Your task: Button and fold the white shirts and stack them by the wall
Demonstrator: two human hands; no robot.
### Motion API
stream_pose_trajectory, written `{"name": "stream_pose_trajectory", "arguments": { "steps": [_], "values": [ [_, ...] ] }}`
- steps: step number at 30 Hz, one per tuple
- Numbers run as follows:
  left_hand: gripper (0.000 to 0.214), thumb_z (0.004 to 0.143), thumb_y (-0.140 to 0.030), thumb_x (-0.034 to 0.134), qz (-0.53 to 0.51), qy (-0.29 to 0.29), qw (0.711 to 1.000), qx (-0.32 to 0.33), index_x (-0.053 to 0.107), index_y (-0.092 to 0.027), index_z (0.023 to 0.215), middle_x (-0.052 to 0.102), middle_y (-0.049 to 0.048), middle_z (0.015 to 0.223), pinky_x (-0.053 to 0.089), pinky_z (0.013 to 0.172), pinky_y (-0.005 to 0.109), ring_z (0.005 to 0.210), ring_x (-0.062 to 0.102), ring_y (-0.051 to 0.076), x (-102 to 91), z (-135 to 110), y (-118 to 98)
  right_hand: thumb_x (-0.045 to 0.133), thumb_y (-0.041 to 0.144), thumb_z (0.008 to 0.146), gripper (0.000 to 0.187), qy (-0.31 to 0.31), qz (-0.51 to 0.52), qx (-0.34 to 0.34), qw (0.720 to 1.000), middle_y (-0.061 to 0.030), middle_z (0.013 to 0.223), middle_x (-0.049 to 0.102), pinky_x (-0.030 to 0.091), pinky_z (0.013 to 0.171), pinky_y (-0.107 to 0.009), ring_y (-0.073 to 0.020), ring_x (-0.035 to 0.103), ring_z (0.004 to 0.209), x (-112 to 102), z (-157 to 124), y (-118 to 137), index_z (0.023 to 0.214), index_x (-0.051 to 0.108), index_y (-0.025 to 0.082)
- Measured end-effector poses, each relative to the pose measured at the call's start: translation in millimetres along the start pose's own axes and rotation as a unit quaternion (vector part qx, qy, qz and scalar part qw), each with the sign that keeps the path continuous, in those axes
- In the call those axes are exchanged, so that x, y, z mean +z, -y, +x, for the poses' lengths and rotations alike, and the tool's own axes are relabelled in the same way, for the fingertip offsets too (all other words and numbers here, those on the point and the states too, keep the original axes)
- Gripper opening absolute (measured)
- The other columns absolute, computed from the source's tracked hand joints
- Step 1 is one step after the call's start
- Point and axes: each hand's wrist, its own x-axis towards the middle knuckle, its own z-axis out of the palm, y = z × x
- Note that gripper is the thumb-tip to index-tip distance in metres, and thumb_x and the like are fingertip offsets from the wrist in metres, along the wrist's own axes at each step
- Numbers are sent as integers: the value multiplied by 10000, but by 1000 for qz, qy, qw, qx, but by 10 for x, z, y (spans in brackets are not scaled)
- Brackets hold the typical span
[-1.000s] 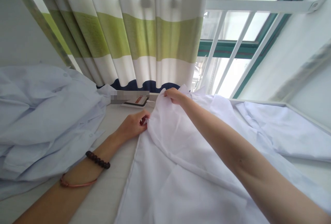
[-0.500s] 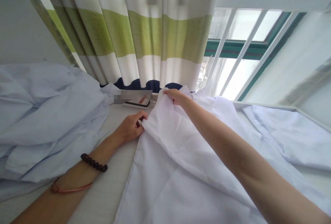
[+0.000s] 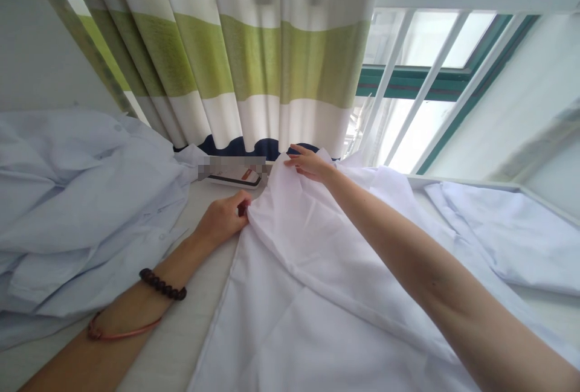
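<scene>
A white garment (image 3: 317,271) lies spread over the pale table (image 3: 181,343) in front of me. My left hand (image 3: 224,218) is closed, pinching the garment's left edge just above the table. My right hand (image 3: 309,163) reaches to the far end and pinches the cloth's top edge near the curtain, fingers partly stretched. Beaded and cord bracelets (image 3: 162,284) sit on my left wrist.
A heap of pale blue shirts (image 3: 81,211) fills the left side. More white cloth (image 3: 502,235) lies at the right. A phone-like flat object (image 3: 235,178) rests at the table's far edge under the striped curtain (image 3: 254,66). A barred window (image 3: 426,72) stands behind.
My left hand has drawn the garment's edge slightly left and toward me. My right hand has shifted its hold at the far edge, fingers more stretched out.
</scene>
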Motion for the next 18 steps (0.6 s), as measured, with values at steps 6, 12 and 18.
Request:
{"name": "stream_pose_trajectory", "arguments": {
  "steps": [6,12,18],
  "values": [
    [98,710,-282,495,-27,43,997,61,492,-200,763,564,-22,728,409,542,204,592,514,115,1,4,37,725,187,728,528,16,-116,22,993,-112,1059,658,544,751,-307,-186,650,849,-48,-123,-82,1223,548,135],
    [65,721,-220,448,38,24,996,77,502,-188,705,595,1,778,393,578,217,658,526,128,-14,-34,68,617,206,816,196,-88,-245,-54,964,-85,1020,650,504,778,-270,-165,621,899,-4,-44,-170,999,611,135],
    [103,760,-220,472,149,33,982,111,533,-184,685,612,32,871,389,560,247,719,570,159,-58,-59,75,578,294,853,187,-105,-354,-81,926,-98,1074,644,455,844,-310,-212,588,1009,-24,-161,-146,975,613,158]
  ]
}}
